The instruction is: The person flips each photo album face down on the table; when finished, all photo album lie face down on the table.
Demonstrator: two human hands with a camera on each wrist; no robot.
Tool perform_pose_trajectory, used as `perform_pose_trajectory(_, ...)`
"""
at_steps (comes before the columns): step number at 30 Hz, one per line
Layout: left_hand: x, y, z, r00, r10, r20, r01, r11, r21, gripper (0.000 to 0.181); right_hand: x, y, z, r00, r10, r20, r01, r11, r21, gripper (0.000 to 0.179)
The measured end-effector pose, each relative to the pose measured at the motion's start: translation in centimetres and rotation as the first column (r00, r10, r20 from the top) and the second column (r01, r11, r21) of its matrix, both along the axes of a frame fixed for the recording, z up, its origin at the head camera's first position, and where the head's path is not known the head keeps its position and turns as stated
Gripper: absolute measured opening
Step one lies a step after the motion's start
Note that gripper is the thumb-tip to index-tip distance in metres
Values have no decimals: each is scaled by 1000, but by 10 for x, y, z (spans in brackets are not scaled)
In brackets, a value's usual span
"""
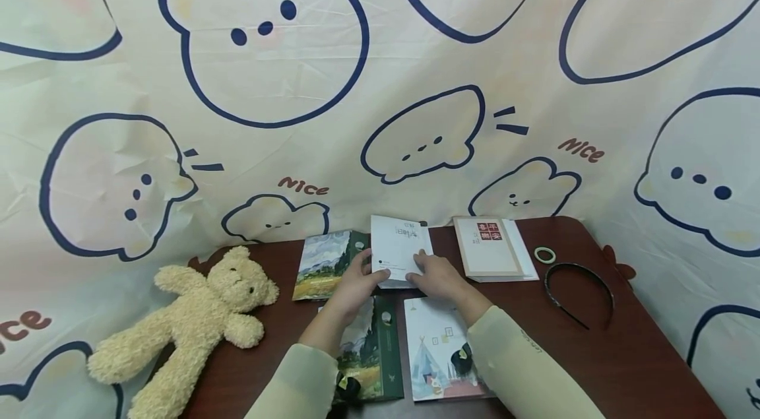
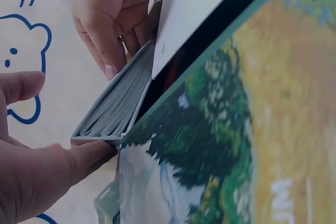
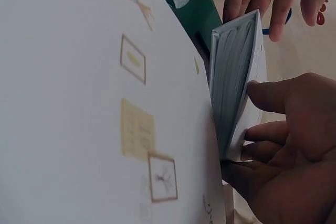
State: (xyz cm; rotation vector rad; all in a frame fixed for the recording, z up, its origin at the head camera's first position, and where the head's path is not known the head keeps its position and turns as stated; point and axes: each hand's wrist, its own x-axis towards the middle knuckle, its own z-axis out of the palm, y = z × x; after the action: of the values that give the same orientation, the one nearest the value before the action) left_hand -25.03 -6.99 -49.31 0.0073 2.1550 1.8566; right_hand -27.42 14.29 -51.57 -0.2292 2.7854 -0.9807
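A thick white book (image 1: 394, 244) lies near the table's back edge, its page edges facing the wrist cameras. My left hand (image 1: 353, 280) is at its left side. In the left wrist view, the left fingers (image 2: 94, 153) touch the side of the book, while the thumb stands apart above the cover. My right hand (image 1: 442, 277) holds the right side. The right wrist view shows its thumb (image 3: 268, 95) on the cover and another finger at the book's lower corner. Nearer me lie a green painted-cover book (image 1: 388, 346) and a white illustrated book (image 1: 436, 326).
Left of the white book lies another landscape-cover book (image 1: 323, 267). To the right are a cream book with red characters (image 1: 483, 247), a pale ring (image 1: 544, 255) and a black headband (image 1: 578, 267). A plush bear (image 1: 196, 320) lies on the left. A printed cloth (image 1: 273, 89) hangs behind the table.
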Motion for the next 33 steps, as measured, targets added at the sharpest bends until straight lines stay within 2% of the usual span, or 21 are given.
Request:
perform_pose_trajectory(7, 4, -7, 2, 1000, 26, -14, -25, 999, 24, 83, -1, -6, -2, 1000, 4, 9, -4, 999, -35, 64)
perform_pose_trajectory(19, 8, -15, 8, 993, 96, -70, -97, 995, -9, 76, 0, -14, -4, 1000, 1, 8, 0, 993, -120, 64)
perform_pose_trajectory(26, 12, -20, 11, 988, 96, -122, -99, 995, -22, 66, 1, -19, -4, 1000, 22, 1, -22, 985, -168, 64)
perform_pose_trajectory(33, 12, -23, 15, 986, 94, -135, -100, 994, -40, 62, 2, -22, -2, 999, 35, 3, -33, 974, -225, 63)
